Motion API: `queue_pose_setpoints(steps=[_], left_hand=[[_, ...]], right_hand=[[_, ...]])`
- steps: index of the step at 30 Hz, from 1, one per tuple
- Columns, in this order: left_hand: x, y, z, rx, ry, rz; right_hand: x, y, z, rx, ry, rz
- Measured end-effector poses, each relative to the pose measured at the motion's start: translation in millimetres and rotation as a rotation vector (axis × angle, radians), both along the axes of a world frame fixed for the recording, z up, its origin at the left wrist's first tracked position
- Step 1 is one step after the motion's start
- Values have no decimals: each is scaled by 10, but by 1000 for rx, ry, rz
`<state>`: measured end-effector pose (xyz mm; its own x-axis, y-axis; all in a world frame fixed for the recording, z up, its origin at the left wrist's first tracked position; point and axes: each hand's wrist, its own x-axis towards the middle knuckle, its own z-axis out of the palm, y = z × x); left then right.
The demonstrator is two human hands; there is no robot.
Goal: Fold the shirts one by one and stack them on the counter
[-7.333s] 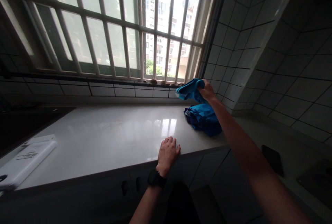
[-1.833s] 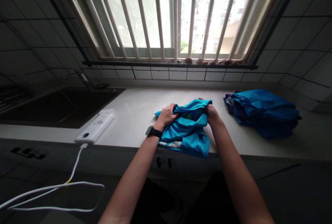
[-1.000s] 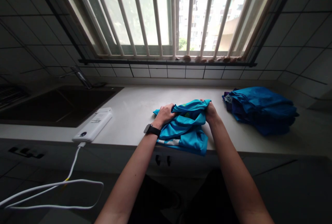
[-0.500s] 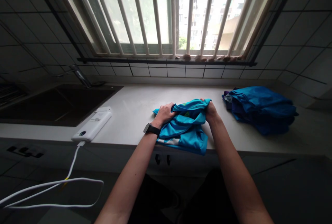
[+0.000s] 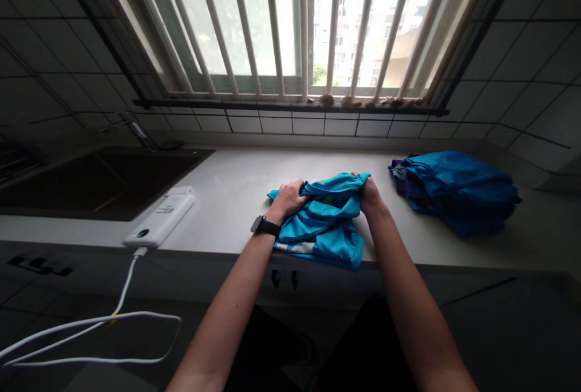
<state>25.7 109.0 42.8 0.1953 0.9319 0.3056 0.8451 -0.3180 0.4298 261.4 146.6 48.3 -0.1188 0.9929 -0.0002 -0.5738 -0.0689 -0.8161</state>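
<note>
A bright blue cloth garment lies bunched on the white counter, its near part hanging slightly over the front edge. Green marks show in its folds, and a white patch runs along its lower left. My left hand, with a dark watch on the wrist, is closed on the garment's upper left. At the upper right corner, my right hand grips the fabric, its thumb side partly hidden by the cloth. Between the hands the fabric is lifted into a ridge. What kind of garment it is I cannot tell.
A pile of darker blue cloth rests on the counter at the right. To the left are a dark sink, a tap and a white power bank with a white cable hanging down. A barred window is behind.
</note>
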Motion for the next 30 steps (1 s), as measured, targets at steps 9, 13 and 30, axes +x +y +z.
queue_pose_setpoints(steps=[9, 13, 30], left_hand=[[-4, -9, -3, -14, -2, 12], [-3, -16, 1, -14, 14, 14], [48, -247, 158, -233, 103, -180]], right_hand=[[10, 13, -25, 13, -13, 4], [8, 17, -24, 17, -5, 0], [4, -83, 19, 39, -169, 75]])
